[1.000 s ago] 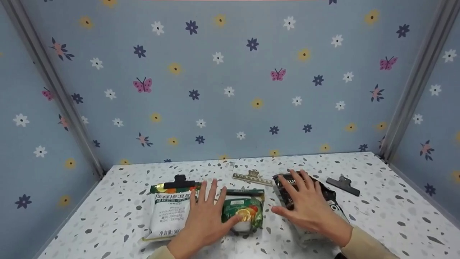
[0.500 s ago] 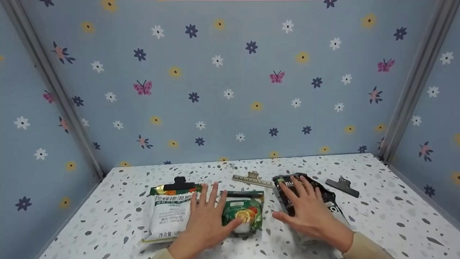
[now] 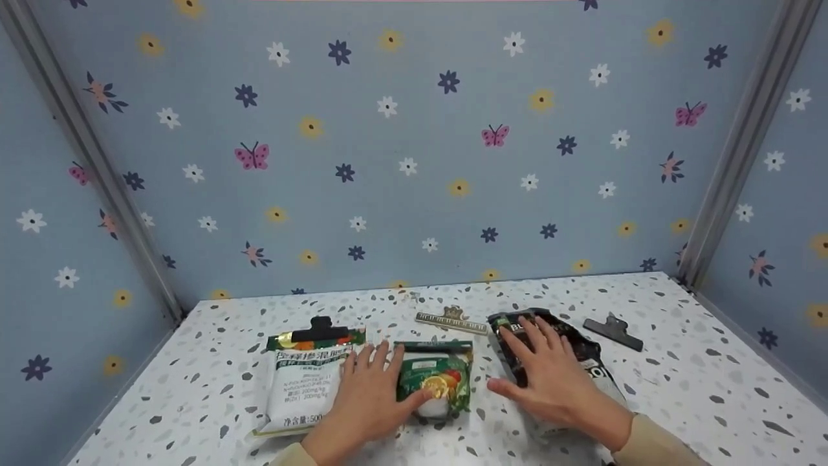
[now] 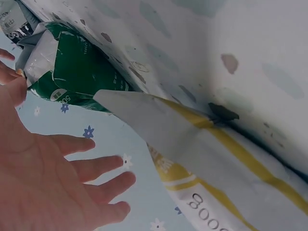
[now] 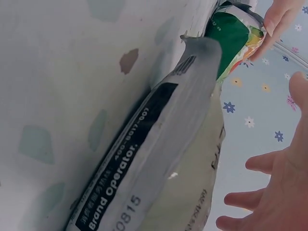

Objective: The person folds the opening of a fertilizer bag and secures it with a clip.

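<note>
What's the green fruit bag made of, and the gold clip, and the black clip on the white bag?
The green fruit bag looks like thin, smooth plastic film: its edges crease and crinkle. The gold clip is probably metal, since it has a soft brassy sheen. The black clip on the white bag looks dark and dull, so it could be painted metal or plastic.

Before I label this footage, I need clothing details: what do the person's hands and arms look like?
The left hand and right hand are bare: no gloves or rings show. The left sleeve and right sleeve are plain beige, ending near the wrists.
</note>
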A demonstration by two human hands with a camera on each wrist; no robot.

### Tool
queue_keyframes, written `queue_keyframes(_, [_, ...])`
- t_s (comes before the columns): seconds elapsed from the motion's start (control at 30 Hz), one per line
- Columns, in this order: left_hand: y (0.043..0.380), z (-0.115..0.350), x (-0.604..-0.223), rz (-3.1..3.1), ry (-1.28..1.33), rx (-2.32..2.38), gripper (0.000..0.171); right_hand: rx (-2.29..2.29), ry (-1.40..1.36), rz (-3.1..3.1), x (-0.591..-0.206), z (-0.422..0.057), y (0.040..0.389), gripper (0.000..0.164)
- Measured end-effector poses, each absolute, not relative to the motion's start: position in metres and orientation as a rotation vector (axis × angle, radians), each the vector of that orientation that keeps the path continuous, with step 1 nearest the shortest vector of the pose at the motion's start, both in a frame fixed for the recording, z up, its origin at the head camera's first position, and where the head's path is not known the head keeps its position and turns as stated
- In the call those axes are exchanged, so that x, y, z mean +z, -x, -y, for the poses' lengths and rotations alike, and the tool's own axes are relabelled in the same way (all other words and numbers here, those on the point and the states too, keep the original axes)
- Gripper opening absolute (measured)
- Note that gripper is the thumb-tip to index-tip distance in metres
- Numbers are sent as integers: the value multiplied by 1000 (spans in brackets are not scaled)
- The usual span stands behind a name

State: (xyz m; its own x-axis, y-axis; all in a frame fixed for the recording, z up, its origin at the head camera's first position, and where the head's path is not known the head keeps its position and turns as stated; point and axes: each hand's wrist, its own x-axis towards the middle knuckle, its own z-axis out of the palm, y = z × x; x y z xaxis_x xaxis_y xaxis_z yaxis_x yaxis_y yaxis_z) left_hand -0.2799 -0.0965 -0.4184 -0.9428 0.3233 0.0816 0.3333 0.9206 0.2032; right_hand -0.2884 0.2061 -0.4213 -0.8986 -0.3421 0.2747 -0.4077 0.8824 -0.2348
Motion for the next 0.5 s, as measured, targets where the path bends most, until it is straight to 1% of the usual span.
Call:
queue_keyframes(0.13, [282,96,-419,3070,535,-348,98,403,-586,2841,-424,-203,289,93])
queue_keyframes(0.2, [284,94,-421,3101,533,-444,95,397,-599,2856,-425,-201,289,92])
queue_keyframes(0.37, [288,93,-420,3130,446,-880,84,449,-647,2874,-426,-196,291,87])
queue_keyframes(0.5, [292,91,-416,3116,368,-1169,80,474,-673,2870,-427,-193,291,86])
